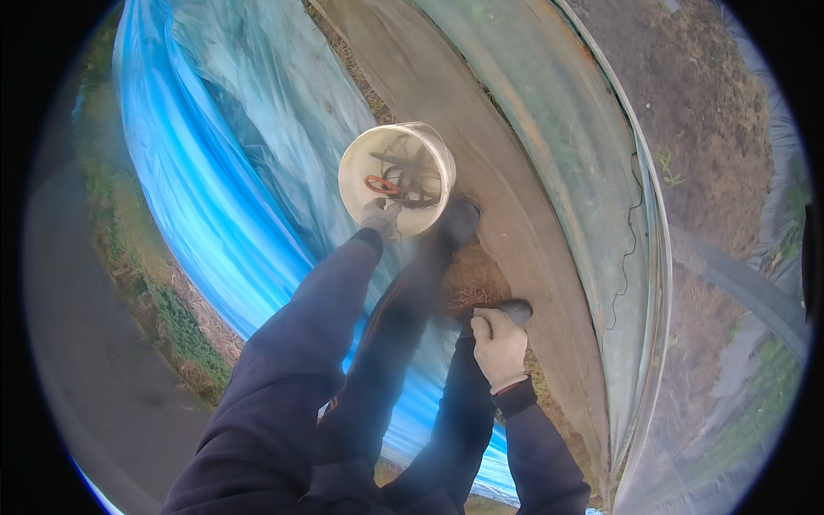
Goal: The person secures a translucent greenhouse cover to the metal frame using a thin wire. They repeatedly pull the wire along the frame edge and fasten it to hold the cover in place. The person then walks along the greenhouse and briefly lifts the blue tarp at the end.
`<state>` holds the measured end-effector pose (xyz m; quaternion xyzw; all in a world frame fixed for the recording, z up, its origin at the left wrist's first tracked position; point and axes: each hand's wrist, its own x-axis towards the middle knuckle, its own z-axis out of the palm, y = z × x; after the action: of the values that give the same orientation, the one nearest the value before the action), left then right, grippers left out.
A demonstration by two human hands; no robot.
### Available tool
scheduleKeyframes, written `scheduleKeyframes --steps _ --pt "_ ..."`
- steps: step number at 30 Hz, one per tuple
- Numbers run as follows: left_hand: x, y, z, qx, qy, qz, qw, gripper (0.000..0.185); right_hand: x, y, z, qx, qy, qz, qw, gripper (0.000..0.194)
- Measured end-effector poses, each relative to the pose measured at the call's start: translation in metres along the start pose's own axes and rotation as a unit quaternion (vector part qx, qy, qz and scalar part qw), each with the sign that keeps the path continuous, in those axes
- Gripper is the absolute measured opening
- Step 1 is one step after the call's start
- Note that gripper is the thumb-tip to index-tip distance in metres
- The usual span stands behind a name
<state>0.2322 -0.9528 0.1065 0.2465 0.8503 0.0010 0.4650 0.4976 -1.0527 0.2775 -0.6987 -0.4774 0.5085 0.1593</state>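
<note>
My left hand [380,217], in a pale work glove, reaches over the near rim of a white plastic bucket [357,158]; its fingertips lie inside, close to an orange-red looped item [382,185]. What the fingers grip is hard to tell. Dark strap-like or wire-like pieces [418,174] lie in the bucket. My right hand [499,347], in a whitish glove, is curled above my right shoe [517,311]. Whether it holds something small is hidden by the fingers.
Blue plastic sheeting [212,212] and pale translucent film [283,96] run along the left. A brown sheet [444,90] passes beside my shoes. Further right, a greenish film-covered side [579,167] has a dark wavy wire [627,257]; bare soil [702,116] lies beyond.
</note>
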Motion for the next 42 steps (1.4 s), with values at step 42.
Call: scheduleKeyframes --steps 42 --pt "-0.401 0.052 0.184 0.348 -0.258 0.169 0.885 0.030 -0.370 0.060 -0.050 0.217 0.363 0.372 0.826 0.020"
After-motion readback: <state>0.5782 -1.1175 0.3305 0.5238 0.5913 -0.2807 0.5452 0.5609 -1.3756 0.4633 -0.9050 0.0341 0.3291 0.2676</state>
